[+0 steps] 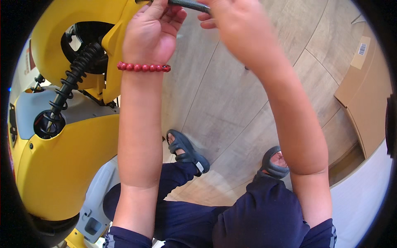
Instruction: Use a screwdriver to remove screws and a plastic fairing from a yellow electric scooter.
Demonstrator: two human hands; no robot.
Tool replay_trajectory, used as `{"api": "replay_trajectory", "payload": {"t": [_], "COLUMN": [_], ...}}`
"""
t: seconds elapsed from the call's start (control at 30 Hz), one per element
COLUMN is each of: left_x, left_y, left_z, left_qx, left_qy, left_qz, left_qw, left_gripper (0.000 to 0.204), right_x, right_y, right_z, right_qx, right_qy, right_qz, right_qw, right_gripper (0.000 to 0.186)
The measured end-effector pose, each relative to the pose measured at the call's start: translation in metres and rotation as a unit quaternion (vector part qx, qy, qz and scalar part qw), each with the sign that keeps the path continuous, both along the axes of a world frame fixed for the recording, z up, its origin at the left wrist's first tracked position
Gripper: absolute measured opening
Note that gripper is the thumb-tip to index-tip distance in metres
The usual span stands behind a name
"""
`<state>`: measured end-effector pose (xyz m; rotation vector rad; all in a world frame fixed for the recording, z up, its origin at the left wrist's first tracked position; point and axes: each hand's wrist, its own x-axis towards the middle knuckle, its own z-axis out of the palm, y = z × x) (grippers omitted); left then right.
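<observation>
A dark rod with a textured surface [188,4] runs across the top edge of the view, its left end against a yellow body panel [78,10]. My left hand [151,37], a red bead bracelet [142,67] at its wrist, is closed at the rod with thumb and fingers curled. At the rod's right end, my right hand [242,29] has its fingers bent round it; motion slightly blurs this hand. The top of the frame cuts off part of both hands. To the left of my left forearm stands a black coil-spring shock absorber [74,76].
Yellow and grey panels of a scooter-like vehicle [62,161] fill the left side. A cardboard box [366,87] stands at the right, above a pale curved surface [364,198]. Wood-look floor [223,111] lies below, with my two dark sandals [188,153] on it.
</observation>
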<state>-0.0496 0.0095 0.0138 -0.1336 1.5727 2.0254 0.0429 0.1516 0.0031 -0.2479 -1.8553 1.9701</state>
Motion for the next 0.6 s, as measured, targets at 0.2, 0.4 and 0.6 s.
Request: {"api": "replay_trajectory", "payload": {"t": [0.2,0.4,0.6], "left_x": [0.009,0.007,0.006], "left_y": [0.004,0.009,0.004], "left_z": [0.008,0.004,0.000], "left_qx": [0.002,0.030,0.000], "left_qy": [0.034,0.031,0.013], "left_qz": [-0.007,-0.030,0.002], "left_qw": [0.999,0.999,1.000], "left_gripper": [0.013,0.015,0.014], "right_x": [0.002,-0.002,0.007], "right_y": [0.013,-0.001,0.020], "right_z": [-0.004,-0.021,-0.012], "right_qx": [-0.508,0.204,-0.495], "right_qy": [-0.253,0.105,-0.164], "right_qz": [0.201,-0.043,0.220], "right_qw": [0.799,0.972,0.825], "right_gripper": [0.039,0.029,0.034]}}
